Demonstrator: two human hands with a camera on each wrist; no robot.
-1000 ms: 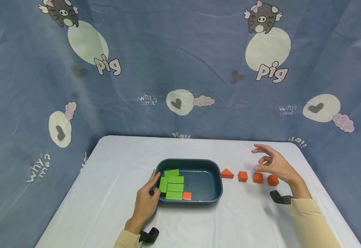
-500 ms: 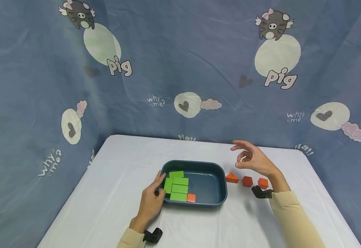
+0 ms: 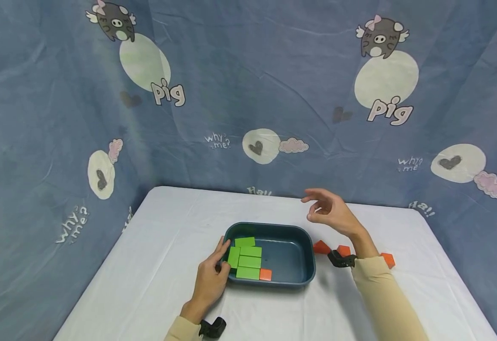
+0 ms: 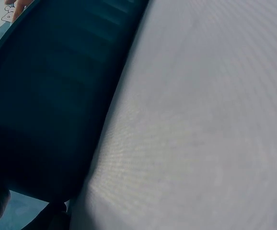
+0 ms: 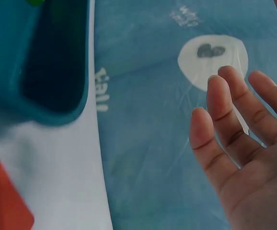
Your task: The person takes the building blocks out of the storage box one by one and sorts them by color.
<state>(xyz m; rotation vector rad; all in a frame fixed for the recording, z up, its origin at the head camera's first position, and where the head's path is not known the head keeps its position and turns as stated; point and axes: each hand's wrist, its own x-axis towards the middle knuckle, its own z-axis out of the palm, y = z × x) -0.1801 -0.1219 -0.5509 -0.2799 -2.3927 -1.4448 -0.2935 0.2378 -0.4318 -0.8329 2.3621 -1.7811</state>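
Observation:
My left hand holds the left end of a dark blue-green tray, thumb and fingertips at its rim. In the left wrist view the dark fingers touch that end of the tray. Several flat green blocks and one small orange block lie in the tray's left half. My right hand hovers above and beyond the tray's right end. The right wrist view shows its fingers spread and loosely bent, nothing among them. An orange triangular block lies just outside the tray's right wall.
More orange blocks lie in a row to the right, one block beside the right wrist's black strap camera and another block past the sleeve, which hides part of the row. A white-covered table ends at a patterned blue cloth backdrop.
My right hand has moved left, from above the row of orange blocks to near the tray's right end. The left hand keeps its place on the tray. The head view has shifted slightly.

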